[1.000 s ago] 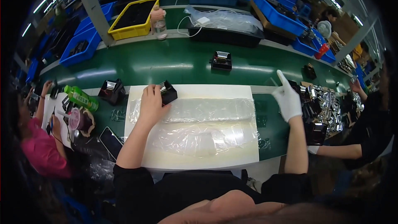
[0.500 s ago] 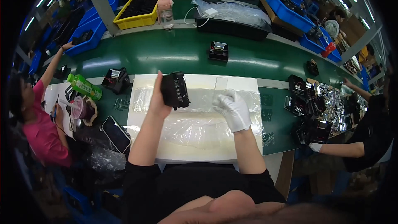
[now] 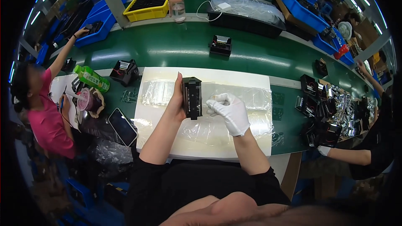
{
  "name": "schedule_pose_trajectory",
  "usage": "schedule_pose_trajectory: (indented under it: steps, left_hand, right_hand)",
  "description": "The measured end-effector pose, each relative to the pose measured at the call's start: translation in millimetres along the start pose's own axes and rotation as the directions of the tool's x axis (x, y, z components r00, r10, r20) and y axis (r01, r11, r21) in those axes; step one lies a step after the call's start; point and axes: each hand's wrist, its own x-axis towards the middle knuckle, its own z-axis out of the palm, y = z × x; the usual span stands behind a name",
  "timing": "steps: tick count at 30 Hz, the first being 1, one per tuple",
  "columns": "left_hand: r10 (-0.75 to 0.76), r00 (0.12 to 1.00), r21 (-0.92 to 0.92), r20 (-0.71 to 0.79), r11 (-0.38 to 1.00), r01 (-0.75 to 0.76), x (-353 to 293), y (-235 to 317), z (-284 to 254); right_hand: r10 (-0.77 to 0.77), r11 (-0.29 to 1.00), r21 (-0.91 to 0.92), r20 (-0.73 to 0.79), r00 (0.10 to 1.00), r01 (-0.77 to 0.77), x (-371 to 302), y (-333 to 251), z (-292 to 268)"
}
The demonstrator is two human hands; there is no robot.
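Note:
My left hand (image 3: 175,101), bare, grips a black plastic housing (image 3: 192,98) by its left side, holding it on end above a white board (image 3: 205,150). In a white glove, my right hand (image 3: 229,111) is closed in a pinch just right of the housing, a small gap from it. What its fingertips hold is too faint to make out. Clear plastic film (image 3: 247,97) lies across the board under both hands.
Black housings with silver parts stand on the green conveyor (image 3: 167,42) and in a pile (image 3: 318,100) at right. A phone (image 3: 122,126), a green bottle (image 3: 92,78) and a drink cup (image 3: 88,99) sit at left. Co-workers flank me. A yellow crate (image 3: 153,11) stands beyond the conveyor.
My left hand has turned the housing narrow side up and moved it slightly right and down. My right hand has come closer to it; the clear rectangular piece at its fingers no longer shows distinctly.

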Motion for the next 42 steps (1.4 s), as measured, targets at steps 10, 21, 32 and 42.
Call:
schedule_pose_trajectory:
  steps: [10,21,32,42]
  left_hand:
    - [0.243,0.968,0.182,-0.068,0.957,-0.227,-4,-10,7]
    - [0.568,0.747,0.906,0.346,0.003,-0.422,-27,2,2]
    - [0.225,0.82,0.824,0.526,-0.375,-0.425,-58,-39,-46]
    - [-0.116,0.992,0.43,-0.04,0.894,0.122,-45,-53,-50]
  right_hand:
    - [-0.08,0.996,-0.047,-0.03,0.996,0.079,-2,23,3]
    - [-0.649,0.148,-0.96,0.086,0.756,0.237,93,-24,-60]
    - [0.074,0.338,-0.86,0.428,0.901,0.381,-34,60,-15]
    - [-0.365,0.303,-0.809,0.389,0.846,0.503,-29,77,-11]
